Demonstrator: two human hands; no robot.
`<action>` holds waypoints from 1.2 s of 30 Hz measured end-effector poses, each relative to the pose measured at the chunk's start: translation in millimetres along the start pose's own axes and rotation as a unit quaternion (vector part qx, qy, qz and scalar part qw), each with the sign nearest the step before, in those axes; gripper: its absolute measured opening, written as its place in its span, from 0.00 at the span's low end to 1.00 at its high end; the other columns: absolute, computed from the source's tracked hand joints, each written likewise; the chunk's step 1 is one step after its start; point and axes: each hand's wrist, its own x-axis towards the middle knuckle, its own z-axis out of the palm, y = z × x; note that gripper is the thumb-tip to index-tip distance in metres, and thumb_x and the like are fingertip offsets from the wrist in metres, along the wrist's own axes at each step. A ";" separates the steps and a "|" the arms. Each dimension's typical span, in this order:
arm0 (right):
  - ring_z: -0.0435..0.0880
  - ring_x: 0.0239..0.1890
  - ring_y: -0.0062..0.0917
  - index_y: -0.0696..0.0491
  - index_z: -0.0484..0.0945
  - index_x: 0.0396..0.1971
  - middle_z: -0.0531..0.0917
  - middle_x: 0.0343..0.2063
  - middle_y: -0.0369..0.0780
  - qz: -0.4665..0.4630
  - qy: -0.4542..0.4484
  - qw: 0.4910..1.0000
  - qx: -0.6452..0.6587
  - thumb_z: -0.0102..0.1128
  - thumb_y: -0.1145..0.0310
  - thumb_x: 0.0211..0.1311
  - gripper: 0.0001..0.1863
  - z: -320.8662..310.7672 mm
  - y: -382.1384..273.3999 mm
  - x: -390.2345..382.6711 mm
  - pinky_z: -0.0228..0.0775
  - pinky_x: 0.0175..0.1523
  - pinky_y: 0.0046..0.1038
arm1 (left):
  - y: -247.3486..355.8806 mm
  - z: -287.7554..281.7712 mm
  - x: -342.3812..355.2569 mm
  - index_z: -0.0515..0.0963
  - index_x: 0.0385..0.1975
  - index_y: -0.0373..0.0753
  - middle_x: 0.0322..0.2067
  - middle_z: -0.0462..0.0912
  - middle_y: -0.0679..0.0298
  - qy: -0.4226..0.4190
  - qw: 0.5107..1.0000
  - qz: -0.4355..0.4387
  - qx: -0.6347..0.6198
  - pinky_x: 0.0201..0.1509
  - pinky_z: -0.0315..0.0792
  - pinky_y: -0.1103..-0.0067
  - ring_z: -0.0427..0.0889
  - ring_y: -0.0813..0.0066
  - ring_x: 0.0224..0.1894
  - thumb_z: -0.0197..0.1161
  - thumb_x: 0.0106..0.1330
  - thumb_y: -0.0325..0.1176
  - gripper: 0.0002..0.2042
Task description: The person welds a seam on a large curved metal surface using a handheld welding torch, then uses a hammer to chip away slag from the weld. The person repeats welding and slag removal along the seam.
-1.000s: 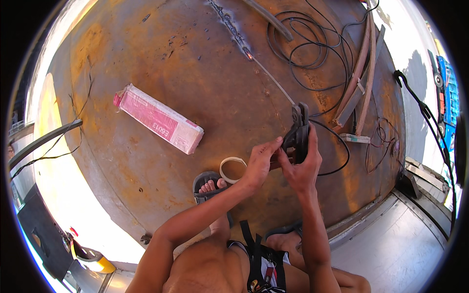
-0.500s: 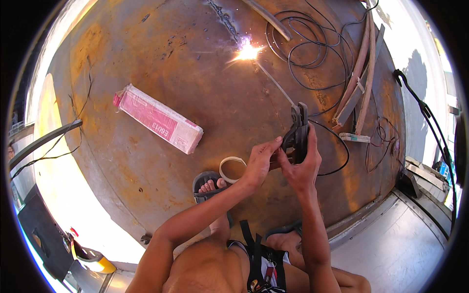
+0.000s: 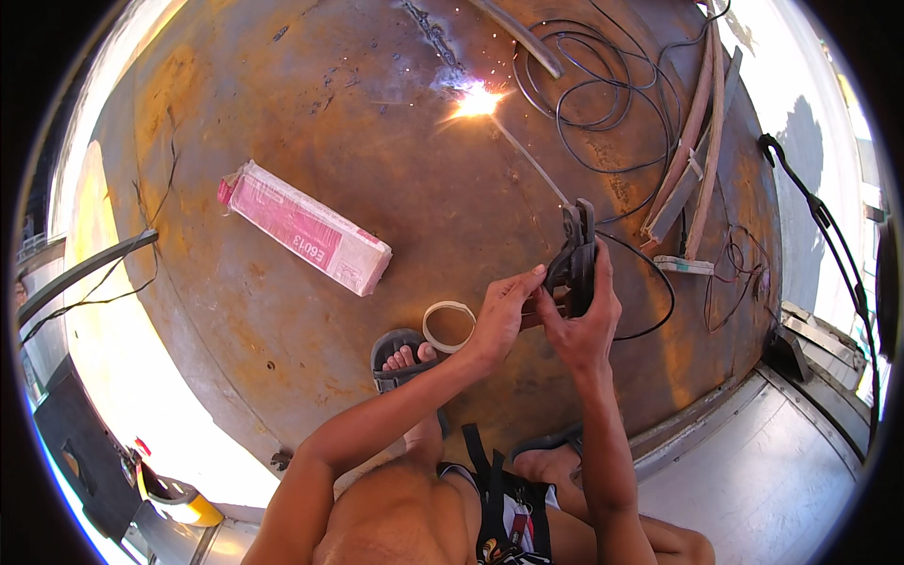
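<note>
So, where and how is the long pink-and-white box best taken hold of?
Around the middle of the long pink-and-white box, across its narrow width, coming from above with the left hand, the nearer one. It lies flat on the rusty metal surface, much longer than wide, so a middle grip should balance it.

Box (image 3: 306, 229) lies on metal sheet (image 3: 452, 217), left of rod (image 3: 530, 159); cable coil (image 3: 612, 173) lies right of rod. Ring (image 3: 427, 326) lies just beside the left sandal (image 3: 388, 379).

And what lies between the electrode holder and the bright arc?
In the head view, the thin welding rod runs from the electrode holder to the arc's glare, over rusty metal.
</note>
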 end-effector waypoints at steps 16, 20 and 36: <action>0.91 0.41 0.34 0.60 0.64 0.72 0.87 0.43 0.46 0.013 0.005 1.000 0.005 0.79 0.67 0.56 0.46 -0.1 4.8 -3.1 0.84 0.45 0.33 | -4.8 -2.4 1.8 0.82 0.51 0.35 0.47 0.87 0.59 -0.001 1.000 -0.008 -0.004 0.52 0.83 0.71 0.88 0.70 0.47 0.56 0.80 0.48 0.20; 0.92 0.41 0.34 0.60 0.64 0.72 0.87 0.43 0.46 -0.004 0.011 1.000 -0.013 0.79 0.68 0.56 0.46 -0.5 6.3 -2.8 0.84 0.45 0.34 | -3.9 -0.2 0.7 0.82 0.50 0.35 0.47 0.87 0.59 -0.003 1.000 -0.007 -0.011 0.52 0.83 0.71 0.88 0.71 0.47 0.56 0.80 0.48 0.20; 0.91 0.41 0.33 0.60 0.64 0.73 0.88 0.42 0.46 0.001 0.009 1.000 0.000 0.79 0.68 0.56 0.46 -0.3 3.7 -2.2 0.84 0.45 0.33 | -1.6 1.8 -0.8 0.82 0.53 0.35 0.48 0.87 0.58 0.005 1.000 -0.007 -0.004 0.53 0.83 0.71 0.88 0.69 0.49 0.56 0.81 0.47 0.20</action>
